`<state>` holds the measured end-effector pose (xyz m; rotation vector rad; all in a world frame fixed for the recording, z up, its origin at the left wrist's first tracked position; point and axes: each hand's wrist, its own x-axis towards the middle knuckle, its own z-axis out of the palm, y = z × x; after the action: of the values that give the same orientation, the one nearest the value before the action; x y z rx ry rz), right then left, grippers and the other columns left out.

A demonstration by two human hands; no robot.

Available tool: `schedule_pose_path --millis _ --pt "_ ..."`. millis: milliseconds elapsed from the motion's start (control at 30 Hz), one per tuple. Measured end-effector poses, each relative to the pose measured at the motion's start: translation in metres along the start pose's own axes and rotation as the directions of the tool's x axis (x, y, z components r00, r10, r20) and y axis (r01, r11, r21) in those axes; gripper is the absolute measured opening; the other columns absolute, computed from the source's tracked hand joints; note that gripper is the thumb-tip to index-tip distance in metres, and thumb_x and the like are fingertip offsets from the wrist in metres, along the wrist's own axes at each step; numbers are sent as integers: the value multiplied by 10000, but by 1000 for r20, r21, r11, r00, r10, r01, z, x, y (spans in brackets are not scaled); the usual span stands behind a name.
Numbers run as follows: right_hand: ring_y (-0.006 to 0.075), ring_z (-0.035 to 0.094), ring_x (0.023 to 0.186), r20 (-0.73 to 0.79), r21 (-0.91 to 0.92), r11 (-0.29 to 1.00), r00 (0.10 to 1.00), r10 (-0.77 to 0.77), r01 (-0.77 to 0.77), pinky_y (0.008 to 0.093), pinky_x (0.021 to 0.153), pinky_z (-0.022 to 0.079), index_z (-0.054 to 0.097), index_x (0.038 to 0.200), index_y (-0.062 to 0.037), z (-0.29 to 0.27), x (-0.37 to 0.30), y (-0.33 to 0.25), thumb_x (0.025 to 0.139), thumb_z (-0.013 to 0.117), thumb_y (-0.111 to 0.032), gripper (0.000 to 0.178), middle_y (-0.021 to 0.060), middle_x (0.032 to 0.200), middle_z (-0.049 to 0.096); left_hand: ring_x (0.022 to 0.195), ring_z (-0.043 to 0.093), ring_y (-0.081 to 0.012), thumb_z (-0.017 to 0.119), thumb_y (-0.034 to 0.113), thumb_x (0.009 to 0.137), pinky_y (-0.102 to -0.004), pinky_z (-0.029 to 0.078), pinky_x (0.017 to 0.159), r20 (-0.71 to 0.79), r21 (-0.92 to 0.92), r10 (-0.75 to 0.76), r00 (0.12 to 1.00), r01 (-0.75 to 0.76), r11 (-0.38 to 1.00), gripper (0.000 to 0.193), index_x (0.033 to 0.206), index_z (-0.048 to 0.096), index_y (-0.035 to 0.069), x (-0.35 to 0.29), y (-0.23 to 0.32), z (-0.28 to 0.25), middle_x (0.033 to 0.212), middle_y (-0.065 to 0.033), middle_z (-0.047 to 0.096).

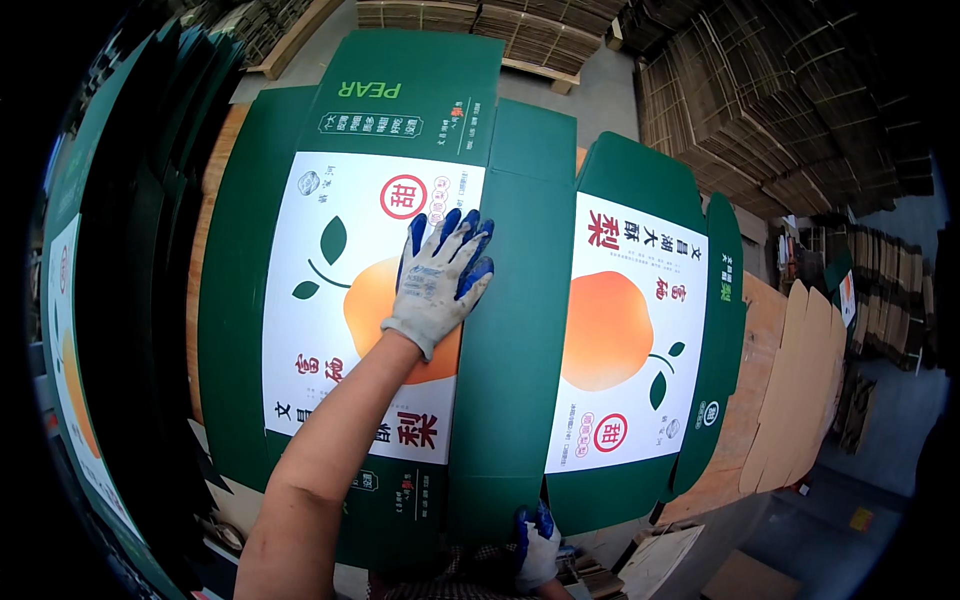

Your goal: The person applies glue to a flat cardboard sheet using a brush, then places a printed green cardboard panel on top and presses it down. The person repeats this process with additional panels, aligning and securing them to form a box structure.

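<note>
A flat, unfolded green cardboard carton lies in front of me, with two white panels, each printed with an orange pear and green leaves. My left hand, in a pale glove with blue fingertips, rests flat on the left panel, fingers spread, partly covering its pear. At the carton's near edge, by a slot between flaps, is my right hand in a matching glove. Its fingers are bent close to the cardboard; whether they grip the edge or something small is hidden.
Upright green cartons stand close on my left. A wooden tabletop shows under the carton, with plain brown cardboard at its right. Stacks of flat brown cardboard fill the back right, and a loaded pallet stands beyond the far edge.
</note>
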<state>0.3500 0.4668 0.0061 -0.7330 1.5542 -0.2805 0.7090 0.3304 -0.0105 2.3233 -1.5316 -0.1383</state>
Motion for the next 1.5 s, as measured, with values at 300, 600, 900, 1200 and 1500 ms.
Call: schedule_pose_path --millis 300,600,900,1200,1500 --pt "110 514 816 23 14 999 999 -31 31 252 727 433 522 1063 25 -1 4 3 861 504 -148 267 45 936 565 1259 260 -236 447 373 824 -434 88 1065 66 25 -19 998 17 1000 465 1224 451 135 1 3 -3 1310 -69 384" --pt "105 511 812 10 -10 1000 1000 23 -23 244 716 431 511 1093 27 0 5 1 867 504 -146 285 43 937 565 1277 234 -211 434 390 836 -438 65 1065 135 50 -56 989 49 998 471 1251 419 168 3 4 -3 1338 -29 354" --pt "81 422 598 -68 10 996 994 90 -90 255 507 354 544 928 -2 5 4 -6 813 561 -116 164 -6 726 490 1272 245 -213 460 376 829 -437 72 1064 164 63 -70 984 60 996 471 1252 416 173 4 4 -1 1328 -39 365" --pt "127 480 733 -38 -142 989 999 -37 31 266 649 411 540 1014 42 13 0 -21 830 527 -98 231 37 865 534 1253 271 -238 509 316 806 -453 128 1046 -67 47 37 997 -34 998 426 1211 465 191 2 -1 10 1304 -34 391" --pt "59 423 607 -19 -19 999 999 -51 50 211 532 368 570 989 3 13 2 -20 843 544 -126 197 -18 767 507 1256 270 -206 465 368 836 -451 136 1042 -9 161 15 1000 -13 987 415 1222 459 212 -3 -2 19 1297 2 404"
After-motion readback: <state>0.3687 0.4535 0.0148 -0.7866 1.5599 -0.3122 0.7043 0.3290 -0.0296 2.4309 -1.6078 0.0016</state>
